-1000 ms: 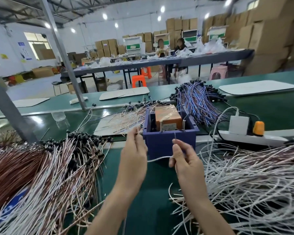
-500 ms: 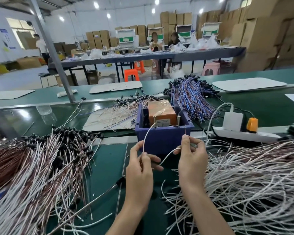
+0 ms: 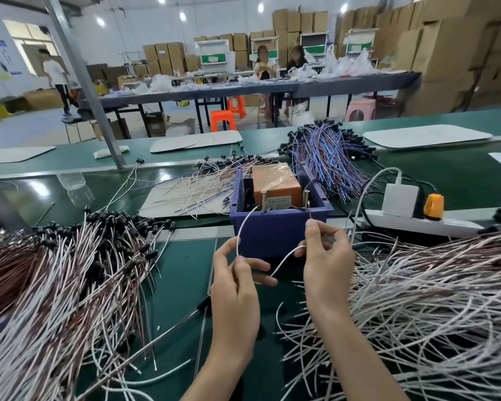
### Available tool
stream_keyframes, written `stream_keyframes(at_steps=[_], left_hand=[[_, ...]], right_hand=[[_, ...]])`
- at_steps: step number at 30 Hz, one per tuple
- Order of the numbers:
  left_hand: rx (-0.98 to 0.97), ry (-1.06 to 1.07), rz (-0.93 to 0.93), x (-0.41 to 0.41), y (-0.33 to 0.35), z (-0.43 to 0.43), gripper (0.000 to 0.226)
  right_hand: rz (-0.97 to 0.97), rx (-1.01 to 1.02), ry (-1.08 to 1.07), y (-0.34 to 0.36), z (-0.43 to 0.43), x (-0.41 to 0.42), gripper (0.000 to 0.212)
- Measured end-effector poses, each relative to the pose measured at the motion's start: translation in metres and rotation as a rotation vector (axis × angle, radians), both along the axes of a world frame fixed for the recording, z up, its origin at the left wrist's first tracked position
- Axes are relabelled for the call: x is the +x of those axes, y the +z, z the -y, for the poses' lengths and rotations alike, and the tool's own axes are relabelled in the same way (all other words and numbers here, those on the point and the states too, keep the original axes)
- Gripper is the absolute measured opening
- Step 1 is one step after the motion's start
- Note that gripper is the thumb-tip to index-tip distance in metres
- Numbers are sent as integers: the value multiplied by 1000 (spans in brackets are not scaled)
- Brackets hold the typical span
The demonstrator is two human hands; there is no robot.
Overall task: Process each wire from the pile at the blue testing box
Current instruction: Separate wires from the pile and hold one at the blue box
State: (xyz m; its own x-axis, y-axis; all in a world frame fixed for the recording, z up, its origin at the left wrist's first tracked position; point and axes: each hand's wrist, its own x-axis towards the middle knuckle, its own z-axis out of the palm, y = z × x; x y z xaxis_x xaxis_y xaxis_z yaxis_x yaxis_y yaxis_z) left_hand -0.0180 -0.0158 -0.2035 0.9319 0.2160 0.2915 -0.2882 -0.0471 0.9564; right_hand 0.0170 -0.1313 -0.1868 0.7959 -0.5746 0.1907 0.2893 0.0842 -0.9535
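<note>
Head view: a person's two bare hands work just in front of a blue box (image 3: 278, 235) on a green belt (image 3: 180, 270). The left hand (image 3: 235, 287) pinches a thin white wire (image 3: 239, 241) between thumb and forefinger, its other fingers loosely extended. From that pinch the wire arcs up and away, and its free end reaches the near rim of the box beside the left of two metal posts (image 3: 263, 201); whether it touches the post cannot be told. The wire also loops down between the hands and rises to the right hand (image 3: 327, 261). That hand pinches the other end between thumb and forefinger, its remaining fingers curled, and a short bare tip pokes up just below the right post (image 3: 306, 198). Behind the posts, inside the box, sits an orange block (image 3: 274, 183). To the right of the right hand spreads the pile (image 3: 431, 299) of white wires. To the left of the left hand lies a heap of wires with black ends (image 3: 70, 270). Beyond the box lie blue wires (image 3: 330, 157). Past the right hand, a white power strip (image 3: 417, 224) carries a white charger (image 3: 399, 199) and an orange plug (image 3: 433, 206).
</note>
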Motion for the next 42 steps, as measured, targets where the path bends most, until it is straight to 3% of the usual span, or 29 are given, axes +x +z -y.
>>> stream_keyframes(at_steps=[8, 18, 21, 25, 28, 32, 35, 39, 42], left_hand=[[18, -12, 6, -3, 2, 1, 28], [23, 49, 18, -2, 2, 1, 25], [-62, 156, 11, 1, 5, -3, 20], [-261, 249, -62, 9, 10, -22, 18], [-397, 256, -130, 11, 12, -34, 19], [-518, 114, -253, 13, 14, -39, 14], [-421, -120, -358, 10, 11, -27, 13], [-203, -357, -392, 0, 2, -11, 9], [-139, -465, -409, -5, 4, -5, 21]], right_hand=[[-22, -69, -23, 2, -2, -3, 21], [-34, -47, 3, 2, -3, -5, 15], [-25, -66, 58, 4, -7, -11, 17], [-13, -248, 164, 7, -11, -32, 37], [54, -199, 148, 21, -1, -52, 39], [179, 132, 169, 60, 48, -62, 42], [194, 255, 90, 82, 110, -58, 41], [91, 240, -102, 86, 180, -53, 35], [1, 121, -201, 82, 218, -54, 32]])
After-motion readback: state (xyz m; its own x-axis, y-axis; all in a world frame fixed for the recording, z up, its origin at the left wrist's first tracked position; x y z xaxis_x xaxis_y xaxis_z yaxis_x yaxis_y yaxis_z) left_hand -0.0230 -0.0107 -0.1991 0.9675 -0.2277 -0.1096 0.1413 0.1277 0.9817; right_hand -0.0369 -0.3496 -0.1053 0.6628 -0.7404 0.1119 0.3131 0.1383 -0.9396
